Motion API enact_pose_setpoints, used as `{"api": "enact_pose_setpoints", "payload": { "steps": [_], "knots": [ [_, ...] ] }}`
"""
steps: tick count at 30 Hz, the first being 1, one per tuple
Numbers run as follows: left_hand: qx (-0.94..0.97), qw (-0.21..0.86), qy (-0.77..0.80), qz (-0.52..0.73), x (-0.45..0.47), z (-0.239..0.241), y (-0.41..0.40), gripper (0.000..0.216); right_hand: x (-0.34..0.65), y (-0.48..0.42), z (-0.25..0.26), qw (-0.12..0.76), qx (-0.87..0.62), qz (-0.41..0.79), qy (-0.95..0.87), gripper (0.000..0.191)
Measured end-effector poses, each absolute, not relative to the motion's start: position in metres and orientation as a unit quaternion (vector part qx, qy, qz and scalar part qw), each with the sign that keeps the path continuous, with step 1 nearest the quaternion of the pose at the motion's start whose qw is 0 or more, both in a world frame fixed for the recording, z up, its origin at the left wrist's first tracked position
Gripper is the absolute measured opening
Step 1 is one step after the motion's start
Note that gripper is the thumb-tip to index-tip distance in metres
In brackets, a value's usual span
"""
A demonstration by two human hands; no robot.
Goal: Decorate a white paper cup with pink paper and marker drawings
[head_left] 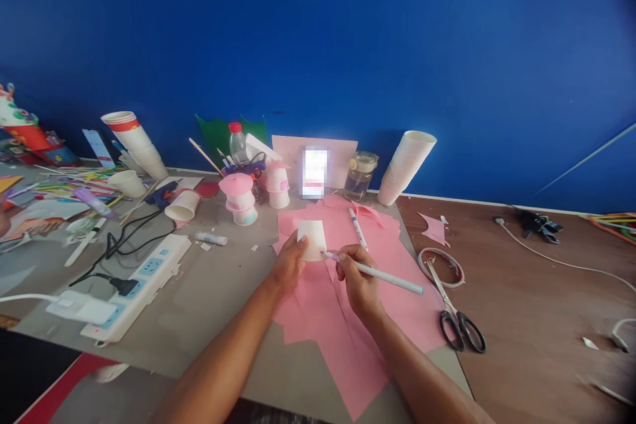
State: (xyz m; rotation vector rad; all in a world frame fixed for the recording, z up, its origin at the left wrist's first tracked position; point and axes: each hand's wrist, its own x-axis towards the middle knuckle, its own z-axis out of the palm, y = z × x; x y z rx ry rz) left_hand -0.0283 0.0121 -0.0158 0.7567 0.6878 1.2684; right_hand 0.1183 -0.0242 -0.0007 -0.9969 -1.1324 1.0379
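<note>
My left hand (288, 264) grips a small white paper cup (313, 239) standing upside down on pink paper sheets (342, 318). My right hand (358, 281) pinches a white marker pen (382, 273), its tip touching the cup's lower right side. A second white pen (357, 228) lies on the pink paper just behind my hands.
Black-handled scissors (457, 318) and a tape ring (441, 266) lie to the right. A white power strip (136, 285) with cables sits at left. Decorated pink-and-white cups (239, 197), a phone (315, 172), a jar (360, 174), cup stacks (405, 165) and a glue stick (211, 238) stand behind.
</note>
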Motion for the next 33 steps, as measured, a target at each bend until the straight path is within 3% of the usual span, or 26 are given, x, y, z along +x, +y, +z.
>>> {"api": "enact_pose_setpoints", "payload": {
  "steps": [9, 16, 33],
  "knots": [
    [0.328, 0.684, 0.315, 0.570, -0.0286, -0.0170, 0.0132, 0.033, 0.1215, -0.0234, -0.0008, 0.582, -0.439, 0.457, -0.510, 0.020],
    [0.334, 0.693, 0.303, 0.562, -0.0274, -0.0116, 0.0115, 0.033, 0.1205, -0.0229, -0.0065, 0.610, -0.415, 0.487, -0.467, 0.016],
    [0.338, 0.684, 0.304, 0.570, -0.0278, -0.0152, 0.0121, 0.031, 0.1191, -0.0256, 0.0006, 0.598, -0.426, 0.452, -0.506, 0.014]
  ]
}}
